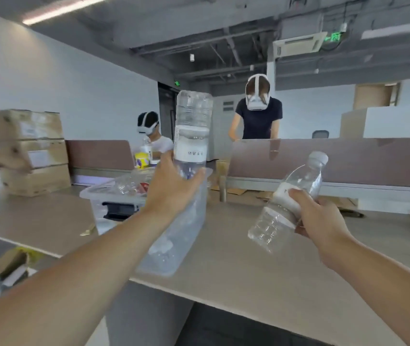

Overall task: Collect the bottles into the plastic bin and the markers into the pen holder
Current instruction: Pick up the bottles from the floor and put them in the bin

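My left hand (174,188) grips a clear plastic bottle (192,126) with a white label, held upside down above the clear plastic bin (186,236). My right hand (316,218) holds a second clear bottle (288,203) by its white label, tilted with the white cap up to the right, over the table to the right of the bin. Inside the bin lie at least one more clear bottle (126,183) and something red. A dark object (120,209) shows through the bin's near wall. No markers or pen holder can be made out.
The beige table (261,270) has its front edge close to me. Stacked cardboard boxes (30,151) stand at the back left, touched by another person's hand (1,159). A brown partition (348,158) runs behind the table. Two people in headsets work beyond it.
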`<state>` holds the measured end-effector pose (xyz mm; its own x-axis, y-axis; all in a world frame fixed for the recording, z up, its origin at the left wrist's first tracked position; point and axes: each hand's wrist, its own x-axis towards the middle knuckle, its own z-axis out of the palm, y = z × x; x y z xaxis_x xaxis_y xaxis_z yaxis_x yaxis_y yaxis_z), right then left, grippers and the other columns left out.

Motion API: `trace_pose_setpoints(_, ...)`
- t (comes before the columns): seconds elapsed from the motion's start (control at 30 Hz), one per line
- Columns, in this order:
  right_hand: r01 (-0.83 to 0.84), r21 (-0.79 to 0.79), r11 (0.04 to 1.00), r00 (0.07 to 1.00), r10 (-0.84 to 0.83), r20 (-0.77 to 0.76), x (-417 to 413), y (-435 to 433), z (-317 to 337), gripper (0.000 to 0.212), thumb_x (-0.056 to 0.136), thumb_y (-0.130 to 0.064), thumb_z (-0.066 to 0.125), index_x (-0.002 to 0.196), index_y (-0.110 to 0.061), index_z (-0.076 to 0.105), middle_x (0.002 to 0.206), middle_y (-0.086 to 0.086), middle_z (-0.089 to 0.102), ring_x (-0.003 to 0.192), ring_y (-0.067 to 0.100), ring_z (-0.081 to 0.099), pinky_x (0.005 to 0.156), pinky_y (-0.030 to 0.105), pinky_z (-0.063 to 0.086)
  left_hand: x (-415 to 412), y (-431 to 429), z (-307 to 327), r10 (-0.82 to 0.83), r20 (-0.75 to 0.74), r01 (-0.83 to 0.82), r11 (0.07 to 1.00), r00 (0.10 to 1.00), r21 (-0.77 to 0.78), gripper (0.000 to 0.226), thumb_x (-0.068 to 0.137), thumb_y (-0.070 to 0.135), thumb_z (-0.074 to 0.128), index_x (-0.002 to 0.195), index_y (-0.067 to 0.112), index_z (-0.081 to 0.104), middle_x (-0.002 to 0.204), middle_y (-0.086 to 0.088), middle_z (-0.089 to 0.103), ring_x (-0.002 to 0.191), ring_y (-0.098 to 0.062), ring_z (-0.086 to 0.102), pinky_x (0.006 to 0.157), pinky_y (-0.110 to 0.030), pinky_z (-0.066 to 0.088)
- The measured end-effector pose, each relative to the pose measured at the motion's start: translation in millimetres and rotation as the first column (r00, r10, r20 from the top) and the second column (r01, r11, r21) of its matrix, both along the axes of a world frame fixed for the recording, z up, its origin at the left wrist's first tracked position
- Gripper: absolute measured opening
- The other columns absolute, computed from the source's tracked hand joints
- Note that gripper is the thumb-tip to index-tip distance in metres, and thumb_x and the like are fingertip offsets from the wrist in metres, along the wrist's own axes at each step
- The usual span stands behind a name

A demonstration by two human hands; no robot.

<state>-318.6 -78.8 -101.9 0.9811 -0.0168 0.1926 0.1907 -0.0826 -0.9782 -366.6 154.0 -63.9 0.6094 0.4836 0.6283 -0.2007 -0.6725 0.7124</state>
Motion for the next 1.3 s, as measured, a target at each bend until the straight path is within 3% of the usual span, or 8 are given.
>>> trace_pose_setpoints(0.3, -0.206, 0.314, 0.927, 0.978, 0.187, 0.09, 74, 146, 24, 0.064, 0.068, -0.062, 0.058, 0.112, -0.016, 0.062, 0.11, 0.015, 0.07, 0.096, 0.03, 0.071, 0.091, 0.054, 0.053, 22, 146, 9, 0.298, -0.056, -0.296, 0.954, 0.953, 0.051, 0.058, 0.08, 0.055, 0.056, 0.129, 0.027, 0.041, 0.115, -0.003, 0.059, 0.114, -0.026, 0.053, 0.091, -0.042, 0.046)
trace_pose_setpoints(0.43, -0.258, 0.411, 0.874, 0.966, 0.236, 0.103, 75, 177, 20, 0.069, 0.071, -0.065, 0.052, 0.119, -0.016, 0.059, 0.112, 0.008, 0.07, 0.097, 0.024, 0.07, 0.084, 0.041, 0.057, 19, 175, -1, 0.316, -0.111, -0.312, 0.949, 0.942, 0.054, 0.07, 0.07, 0.07, 0.049, 0.131, 0.036, 0.038, 0.121, -0.001, 0.055, 0.11, -0.024, 0.055, 0.088, -0.043, 0.048)
trace_pose_setpoints(0.53, -0.262, 0.386, 0.884, 0.962, 0.207, 0.177, 77, 189, 35, 0.061, 0.074, -0.058, 0.056, 0.115, -0.014, 0.057, 0.11, 0.009, 0.068, 0.093, 0.026, 0.069, 0.084, 0.045, 0.056, 27, 189, 12, 0.316, -0.128, -0.312, 0.949, 0.94, 0.045, 0.068, 0.07, 0.069, 0.049, 0.128, 0.035, 0.04, 0.118, -0.001, 0.055, 0.104, -0.023, 0.058, 0.081, -0.039, 0.048)
trace_pose_setpoints(0.73, -0.277, 0.247, 0.928, 0.942, 0.212, 0.259, 64, 233, 71, 0.05, 0.07, -0.057, 0.059, 0.102, -0.019, 0.06, 0.101, 0.011, 0.068, 0.086, 0.022, 0.068, 0.084, 0.051, 0.056, 48, 205, 23, 0.281, -0.344, -0.203, 0.948, 0.896, 0.246, 0.068, 0.074, 0.062, 0.057, 0.133, 0.032, 0.042, 0.123, 0.0, 0.055, 0.094, -0.019, 0.058, 0.071, -0.032, 0.045)
trace_pose_setpoints(0.9, -0.2, -0.044, 0.979, 0.94, 0.204, 0.273, 62, 274, 82, 0.035, 0.081, -0.048, 0.059, 0.074, -0.019, 0.041, 0.065, -0.004, 0.046, 0.061, 0.015, 0.047, 0.055, 0.029, 0.034, 53, 214, 31, 0.269, -0.535, -0.118, 0.946, 0.801, 0.301, 0.061, 0.083, 0.052, 0.058, 0.135, 0.023, 0.045, 0.096, 0.002, 0.06, 0.073, -0.015, 0.059, 0.055, -0.026, 0.042)
trace_pose_setpoints(1.1, -0.138, -0.136, 0.981, 0.965, 0.164, 0.206, 72, 305, 79, 0.039, 0.08, -0.048, 0.056, 0.076, -0.013, 0.04, 0.06, -0.003, 0.043, 0.053, 0.015, 0.042, 0.051, 0.027, 0.031, 54, 240, 30, 0.309, -0.632, -0.118, 0.938, 0.71, 0.326, 0.067, 0.088, 0.055, 0.05, 0.141, 0.015, 0.042, 0.138, -0.004, 0.052, 0.117, -0.023, 0.055, 0.087, -0.029, 0.044)
trace_pose_setpoints(1.23, -0.087, -0.348, 0.933, 0.974, 0.154, 0.169, 75, 321, 76, 0.046, 0.082, -0.049, 0.053, 0.102, -0.007, 0.056, 0.089, 0.008, 0.054, 0.08, 0.026, 0.052, 0.055, 0.03, 0.036, 49, 250, 31, 0.228, -0.607, -0.055, 0.955, 0.761, 0.291, 0.062, 0.092, 0.05, 0.047, 0.144, 0.018, 0.039, 0.147, -0.003, 0.043, 0.13, -0.023, 0.045, 0.093, -0.028, 0.038)
trace_pose_setpoints(1.3, -0.047, -0.455, 0.889, 0.98, 0.13, 0.153, 76, 327, 76, 0.043, 0.082, -0.049, 0.051, 0.095, -0.008, 0.053, 0.089, 0.009, 0.051, 0.078, 0.027, 0.05, 0.051, 0.029, 0.029, 45, 253, 32, 0.202, -0.565, -0.052, 0.961, 0.8, 0.27, 0.058, 0.093, 0.047, 0.046, 0.145, 0.021, 0.039, 0.15, -0.003, 0.041, 0.134, -0.024, 0.042, 0.097, -0.028, 0.037)
